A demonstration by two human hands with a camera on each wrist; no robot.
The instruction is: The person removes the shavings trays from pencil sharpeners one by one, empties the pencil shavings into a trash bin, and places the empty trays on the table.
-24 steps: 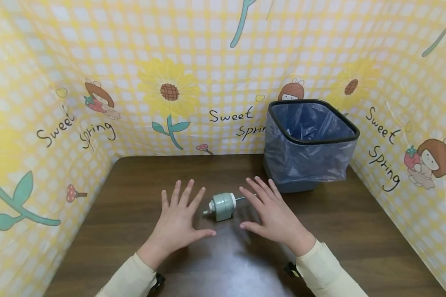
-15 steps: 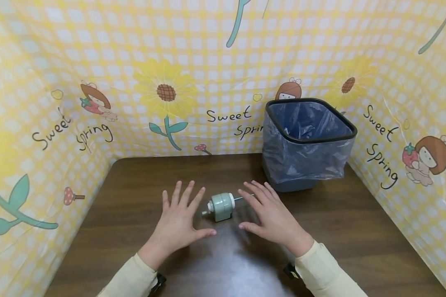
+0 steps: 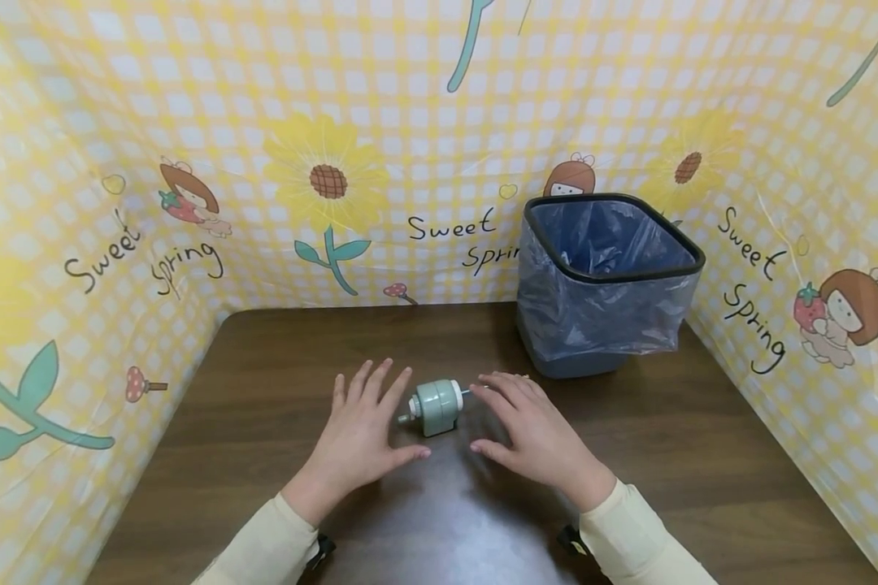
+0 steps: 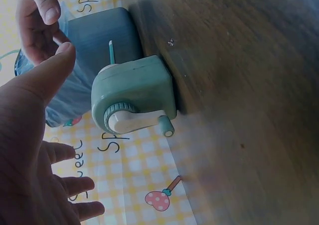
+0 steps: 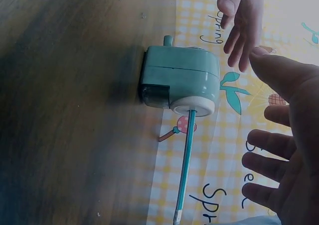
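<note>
A green hand-crank pencil sharpener [image 3: 439, 409] stands upright on the table between the two hands. Its crank handle [image 4: 166, 126] faces the left hand. From its white front ring a teal pencil [image 5: 185, 160] sticks out toward the right. My left hand [image 3: 358, 443] hovers left of the sharpener, fingers spread and apart from it. On the other side my right hand [image 3: 537, 431] is held above the pencil's outer end, hiding part of it in the head view. The right wrist view shows its fingers clear of the pencil.
A blue-grey trash bin [image 3: 607, 321] lined with a clear bag stands at the back right of the brown wooden table [image 3: 278, 349]. Yellow checked cloth [image 3: 424, 146] walls the back and both sides. Small pale crumbs [image 4: 171, 42] lie near the sharpener.
My left hand has moved slightly right, closer to the crank. The right hand has lowered a little and its fingers bend more over the pencil. The sharpener stays in place.
</note>
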